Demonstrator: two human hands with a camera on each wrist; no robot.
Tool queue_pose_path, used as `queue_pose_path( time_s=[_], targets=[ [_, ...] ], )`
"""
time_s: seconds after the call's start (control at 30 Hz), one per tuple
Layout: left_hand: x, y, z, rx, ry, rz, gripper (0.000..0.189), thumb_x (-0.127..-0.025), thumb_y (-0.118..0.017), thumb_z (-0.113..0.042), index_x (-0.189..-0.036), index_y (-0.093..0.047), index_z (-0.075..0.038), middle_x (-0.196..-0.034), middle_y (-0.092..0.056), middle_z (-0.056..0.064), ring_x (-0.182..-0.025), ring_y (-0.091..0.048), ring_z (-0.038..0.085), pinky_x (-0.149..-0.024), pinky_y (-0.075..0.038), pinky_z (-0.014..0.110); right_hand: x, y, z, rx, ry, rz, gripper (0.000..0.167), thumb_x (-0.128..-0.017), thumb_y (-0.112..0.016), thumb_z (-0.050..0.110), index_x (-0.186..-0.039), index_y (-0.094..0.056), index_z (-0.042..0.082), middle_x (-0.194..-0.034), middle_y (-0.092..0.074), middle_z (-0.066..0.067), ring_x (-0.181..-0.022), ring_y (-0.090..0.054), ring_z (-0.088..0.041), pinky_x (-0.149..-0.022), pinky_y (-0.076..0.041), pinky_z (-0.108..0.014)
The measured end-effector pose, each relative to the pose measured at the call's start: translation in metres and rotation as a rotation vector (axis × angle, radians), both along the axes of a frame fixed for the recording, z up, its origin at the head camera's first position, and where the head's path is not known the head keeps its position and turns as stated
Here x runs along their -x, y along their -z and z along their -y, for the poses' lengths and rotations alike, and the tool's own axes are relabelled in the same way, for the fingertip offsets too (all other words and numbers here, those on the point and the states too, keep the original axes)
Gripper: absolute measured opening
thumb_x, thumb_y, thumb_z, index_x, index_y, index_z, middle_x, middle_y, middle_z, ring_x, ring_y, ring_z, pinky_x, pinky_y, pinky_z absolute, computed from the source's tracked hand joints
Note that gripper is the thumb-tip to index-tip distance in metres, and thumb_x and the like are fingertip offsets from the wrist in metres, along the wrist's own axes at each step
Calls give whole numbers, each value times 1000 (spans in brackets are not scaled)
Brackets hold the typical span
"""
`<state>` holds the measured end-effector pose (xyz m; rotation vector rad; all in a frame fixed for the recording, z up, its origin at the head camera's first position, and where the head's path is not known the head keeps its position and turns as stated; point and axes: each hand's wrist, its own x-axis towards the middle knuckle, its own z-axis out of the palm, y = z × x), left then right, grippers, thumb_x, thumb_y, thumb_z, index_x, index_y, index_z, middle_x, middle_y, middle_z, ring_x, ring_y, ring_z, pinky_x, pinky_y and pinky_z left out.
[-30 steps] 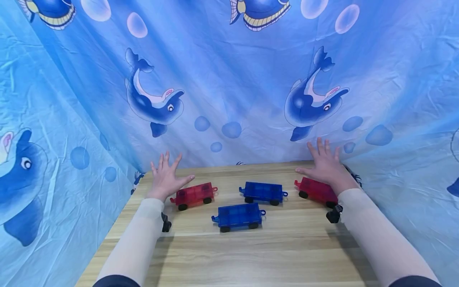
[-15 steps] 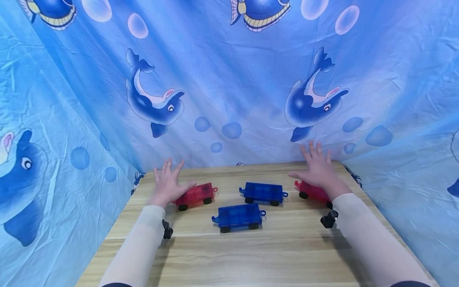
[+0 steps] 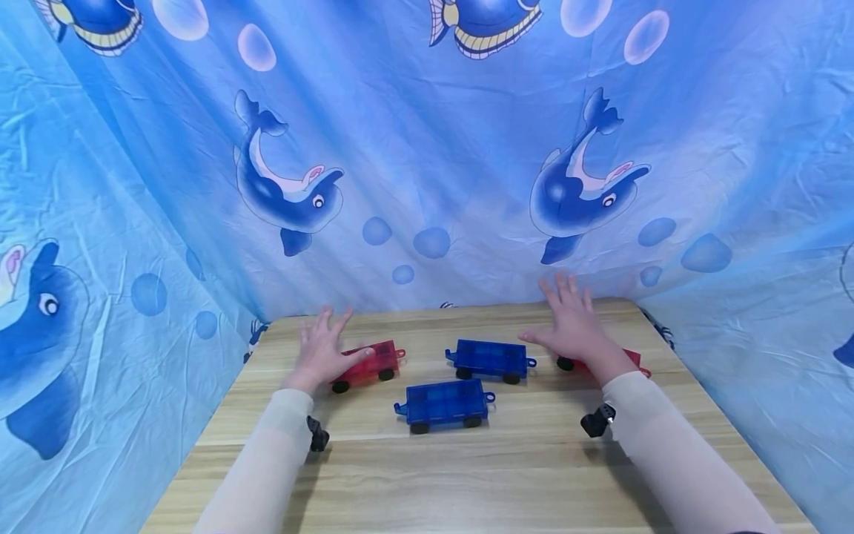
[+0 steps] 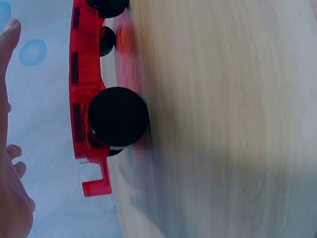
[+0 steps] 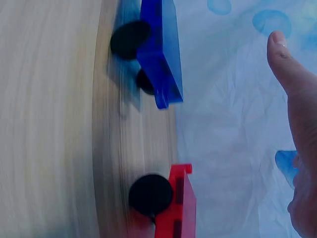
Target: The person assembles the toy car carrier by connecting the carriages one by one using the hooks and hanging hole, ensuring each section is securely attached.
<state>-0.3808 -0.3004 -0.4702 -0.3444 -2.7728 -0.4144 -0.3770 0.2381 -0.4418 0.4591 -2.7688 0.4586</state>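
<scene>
In the head view my left hand (image 3: 322,359), fingers spread, hovers over the rear end of a translucent red toy wagon (image 3: 376,359) with black wheels. The left wrist view shows that red wagon (image 4: 85,94) apart from the hand (image 4: 15,203), its hook end nearest. My right hand (image 3: 572,326), also spread, is above a second red toy wagon (image 3: 631,358) and hides most of it. Between the hands stand two blue toy wagons, one farther back (image 3: 490,357) and one nearer (image 3: 445,403). Both hands hold nothing.
The wagons stand on a light wood-grain table (image 3: 440,475). A blue curtain (image 3: 427,163) printed with dolphins and bubbles rises behind it and along both sides. Each wrist carries a small black camera, seen on the left wrist (image 3: 318,434) and right wrist (image 3: 597,420).
My right hand has moved left and toward me over the right red wagon. My left hand has come slightly right and nearer. The wagons have stayed in place.
</scene>
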Motion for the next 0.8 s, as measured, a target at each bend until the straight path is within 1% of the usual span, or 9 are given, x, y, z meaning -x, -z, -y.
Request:
queue_pose_path(
  time_s=[0.13, 0.2, 0.27, 0.37, 0.43, 0.47, 0.6, 0.8],
  targets=[
    [-2, 2, -4, -20, 19, 17, 110, -81, -72, -79, -167, -29, -27, -171, -15, 24, -153, -16, 53, -119, 0, 75, -2, 3, 9, 3, -11, 7, 125, -80, -65, 86, -170, -11, 19, -175, 7, -16, -157, 20, -34, -122, 3, -70],
    [-3, 2, -6, -32, 28, 32, 109, -80, -70, -82, -167, -31, -28, -171, -16, 23, -153, -17, 54, -120, -1, 74, -2, 5, 13, 5, -17, 8, 125, -79, -62, 89, -170, -15, 17, -175, 4, -17, -158, 18, -35, -122, 1, -69],
    [-4, 3, -8, -41, 36, 46, 108, -79, -68, -84, -165, -34, -28, -171, -16, 21, -153, -17, 54, -121, -2, 73, -4, 6, 18, 14, -27, 6, 125, -79, -64, 88, -169, -18, 15, -175, 0, -19, -159, 15, -37, -122, -1, -70],
    [-5, 6, -10, -48, 44, 58, 105, -78, -66, -86, -162, -41, -27, -172, -16, 20, -154, -16, 52, -121, -2, 72, -6, 7, 26, 35, -44, 3, 124, -79, -68, 84, -169, -19, 14, -174, -3, -20, -159, 12, -38, -122, 0, -70],
    [-4, 7, -10, -48, 48, 60, 104, -78, -67, -86, -159, -45, -25, -172, -17, 20, -154, -17, 52, -121, -2, 72, -7, 8, 31, 43, -55, 4, 123, -80, -70, 81, -169, -18, 14, -174, -3, -20, -159, 11, -39, -122, 0, -69],
    [-4, 8, -11, -51, 51, 63, 104, -77, -69, -85, -158, -46, -24, -172, -17, 20, -153, -17, 52, -121, -1, 72, -7, 9, 34, 50, -62, 5, 124, -80, -69, 82, -169, -18, 14, -174, -2, -19, -159, 11, -39, -122, 1, -69],
    [-3, 9, -13, -59, 56, 77, 105, -77, -71, -84, -159, -46, -23, -171, -18, 21, -154, -16, 52, -121, -1, 72, -10, 10, 46, 79, -81, 10, 122, -80, -68, 83, -169, -19, 15, -175, -3, -18, -159, 10, -38, -123, 0, -69],
    [-4, 10, -18, -102, 74, 98, 108, -77, -76, -78, -161, -43, -20, -170, -21, 21, -154, -16, 51, -122, 2, 69, -18, 5, 62, 139, -95, 16, 118, -81, -69, 81, -169, -23, 18, -175, -4, -13, -160, 8, -34, -124, 0, -66]
  ],
)
